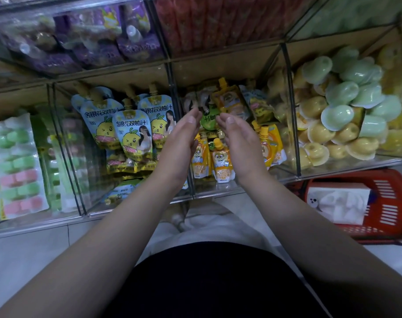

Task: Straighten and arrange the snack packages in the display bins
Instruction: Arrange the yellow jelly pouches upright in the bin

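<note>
Left hand and right hand are flat open, palms facing each other, holding nothing. Orange spout pouches stand between them, long axis upright, spouts pointing away from the wrists. Clear bin sits over the tiled floor. Red basket is right of the right forearm.
</note>
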Motion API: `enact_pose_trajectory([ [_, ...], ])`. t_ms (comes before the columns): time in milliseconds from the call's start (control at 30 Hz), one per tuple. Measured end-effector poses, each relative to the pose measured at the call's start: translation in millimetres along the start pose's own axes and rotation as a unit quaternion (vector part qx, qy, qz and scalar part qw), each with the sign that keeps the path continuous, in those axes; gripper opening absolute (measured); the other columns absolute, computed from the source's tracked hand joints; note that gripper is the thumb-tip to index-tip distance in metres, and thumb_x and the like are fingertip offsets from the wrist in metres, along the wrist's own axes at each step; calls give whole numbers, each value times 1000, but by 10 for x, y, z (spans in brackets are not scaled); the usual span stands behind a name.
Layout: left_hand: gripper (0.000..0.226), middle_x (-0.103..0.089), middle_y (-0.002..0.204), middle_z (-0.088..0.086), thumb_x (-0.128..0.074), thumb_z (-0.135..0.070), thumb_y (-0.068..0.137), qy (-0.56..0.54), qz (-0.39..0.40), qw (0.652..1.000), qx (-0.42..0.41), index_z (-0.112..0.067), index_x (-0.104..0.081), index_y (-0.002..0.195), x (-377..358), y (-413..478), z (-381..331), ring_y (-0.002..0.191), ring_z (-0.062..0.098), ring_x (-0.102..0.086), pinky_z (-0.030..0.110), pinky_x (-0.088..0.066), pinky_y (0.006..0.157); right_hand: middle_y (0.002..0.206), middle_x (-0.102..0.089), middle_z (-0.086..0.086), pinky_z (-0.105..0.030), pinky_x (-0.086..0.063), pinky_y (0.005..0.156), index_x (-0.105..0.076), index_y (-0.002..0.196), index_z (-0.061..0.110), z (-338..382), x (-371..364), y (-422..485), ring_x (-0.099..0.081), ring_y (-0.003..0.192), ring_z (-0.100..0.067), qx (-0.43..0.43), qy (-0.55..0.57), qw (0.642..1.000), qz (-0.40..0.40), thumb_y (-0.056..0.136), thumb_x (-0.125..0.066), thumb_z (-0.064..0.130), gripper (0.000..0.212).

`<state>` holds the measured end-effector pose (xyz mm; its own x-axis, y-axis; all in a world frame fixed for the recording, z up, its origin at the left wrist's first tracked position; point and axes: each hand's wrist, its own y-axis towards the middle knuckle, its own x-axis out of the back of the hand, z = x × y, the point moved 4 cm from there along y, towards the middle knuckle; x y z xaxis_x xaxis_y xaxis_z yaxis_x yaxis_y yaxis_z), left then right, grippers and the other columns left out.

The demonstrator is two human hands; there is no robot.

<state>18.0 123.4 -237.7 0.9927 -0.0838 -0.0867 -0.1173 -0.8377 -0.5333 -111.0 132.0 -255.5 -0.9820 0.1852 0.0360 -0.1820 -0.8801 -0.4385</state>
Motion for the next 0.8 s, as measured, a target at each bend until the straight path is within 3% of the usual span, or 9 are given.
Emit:
enact_pose_trajectory([
  [267,72,-29,158,-11,-38,-57,84,7,8,999,50,-33,-30,152,-6,53,224,144,8,-26,34,-23,117,130,-63,8,-38,-42,110,-61,128,26,-325,-27,62,-56,123,-8,-52,-31,998,-15,85,-47,55,54],
  [467,61,-22,162,-8,-31,-55,101,-15,22,994,105,-28,-21,156,-8,57,465,148,10,-20,36,-17,120,129,-63,8,-38,-44,107,-59,128,26,-419,-14,74,-56,121,-7,-58,-61,996,-15,98,-48,42,36],
  [567,66,-30,158,-7,-30,-56,101,-19,29,989,144,-20,-24,155,-39,64,540,147,10,-23,32,-19,118,124,-65,7,-33,-47,103,-60,128,22,-373,-24,73,-59,115,-8,-57,-77,995,-21,100,-50,34,32],
  [667,63,-52,135,-11,-28,-54,102,-26,37,985,167,-10,-40,146,-55,67,559,129,4,-46,28,-30,114,114,-62,9,-27,-47,96,-59,129,18,-383,-60,51,-59,107,-7,-69,-118,991,-7,99,-54,28,32],
  [733,59,-50,135,-7,-26,-48,105,12,42,986,163,-8,-41,145,-83,22,510,129,15,-49,11,-47,89,106,-62,6,-24,-44,83,-62,126,15,-433,-110,38,-58,98,-8,-81,-187,979,24,99,-54,25,30],
  [800,58,-47,146,7,-23,-44,106,41,50,985,162,-6,-39,146,-110,-36,464,134,23,-43,2,-46,61,96,-68,0,-27,-46,71,-70,110,11,-525,-175,28,-63,89,-16,-88,-248,963,58,97,-55,22,23],
])
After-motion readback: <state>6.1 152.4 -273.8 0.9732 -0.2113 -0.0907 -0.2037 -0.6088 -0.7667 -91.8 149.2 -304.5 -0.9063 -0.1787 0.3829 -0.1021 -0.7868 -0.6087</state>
